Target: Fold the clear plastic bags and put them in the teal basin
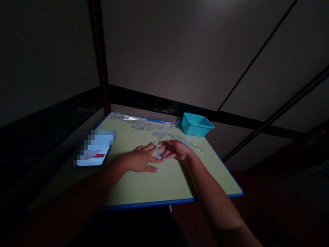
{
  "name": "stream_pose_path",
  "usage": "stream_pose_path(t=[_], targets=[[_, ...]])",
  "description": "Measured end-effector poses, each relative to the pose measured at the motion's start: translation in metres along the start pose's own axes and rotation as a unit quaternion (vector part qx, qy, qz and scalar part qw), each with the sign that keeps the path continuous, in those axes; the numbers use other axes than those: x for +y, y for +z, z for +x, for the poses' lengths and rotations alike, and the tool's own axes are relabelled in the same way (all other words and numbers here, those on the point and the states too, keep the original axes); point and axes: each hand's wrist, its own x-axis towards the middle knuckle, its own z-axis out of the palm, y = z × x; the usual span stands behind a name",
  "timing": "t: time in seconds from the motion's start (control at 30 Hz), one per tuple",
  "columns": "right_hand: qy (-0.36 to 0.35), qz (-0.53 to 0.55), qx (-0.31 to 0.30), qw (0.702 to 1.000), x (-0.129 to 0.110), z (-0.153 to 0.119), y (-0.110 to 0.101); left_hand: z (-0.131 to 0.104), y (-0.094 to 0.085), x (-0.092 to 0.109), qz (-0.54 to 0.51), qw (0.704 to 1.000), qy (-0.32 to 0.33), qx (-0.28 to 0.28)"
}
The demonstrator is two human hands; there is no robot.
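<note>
A small clear plastic piece point(159, 152), perhaps a little bag, lies on the table between my two hands. My left hand point(143, 160) is palm down with its fingers spread, their tips at the left side of the plastic. On the other side, my right hand point(175, 149) is turned inward with loosely curled, parted fingers right at the plastic's edge. Whether the right fingertips pinch any of it is hard to see in the dim light. Farther back lie more clear plastic pieces, one flat bag point(159, 133) just beyond the hands.
A turquoise plastic basket point(196, 127) stands at the table's back right corner. Crumpled clear plastic point(125, 117) runs along the back edge. At left is a lit phone or tablet point(94, 159), partly pixelated. The pale yellow table point(154, 188) has a blue rim; dark panelled walls stand behind.
</note>
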Motion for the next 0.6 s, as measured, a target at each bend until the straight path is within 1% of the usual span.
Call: stream_pose_path(t=[0.1,0.23,0.27,0.33,0.4,0.47,0.53,0.6], targets=[[-0.008,0.011,0.028,1.0,0.001,0.004,0.001,0.001,0.002,-0.002,-0.003,1.0,0.006,0.008],[-0.048,0.016,0.051,0.997,-0.005,-0.004,-0.004,0.001,0.003,-0.003,0.0,1.0,0.007,0.017],[-0.059,0.023,0.046,0.997,-0.006,-0.008,-0.005,0.001,0.003,-0.002,0.001,1.0,0.006,0.017],[-0.063,0.029,0.008,0.998,-0.007,-0.013,-0.004,0.0,0.002,-0.001,0.001,1.0,0.005,0.013],[-0.042,0.017,-0.045,0.998,-0.005,-0.014,-0.002,-0.001,0.001,0.0,-0.001,1.0,0.004,0.01],[-0.009,-0.003,-0.069,0.998,-0.001,-0.01,0.001,-0.001,0.001,0.001,-0.001,1.0,0.001,0.006],[0.021,-0.006,-0.055,0.998,0.002,-0.004,0.002,-0.001,0.001,0.001,0.002,1.0,-0.003,0.004],[0.033,0.011,-0.024,0.999,0.002,0.0,0.0,-0.001,0.001,0.001,0.006,1.0,-0.003,0.004]])
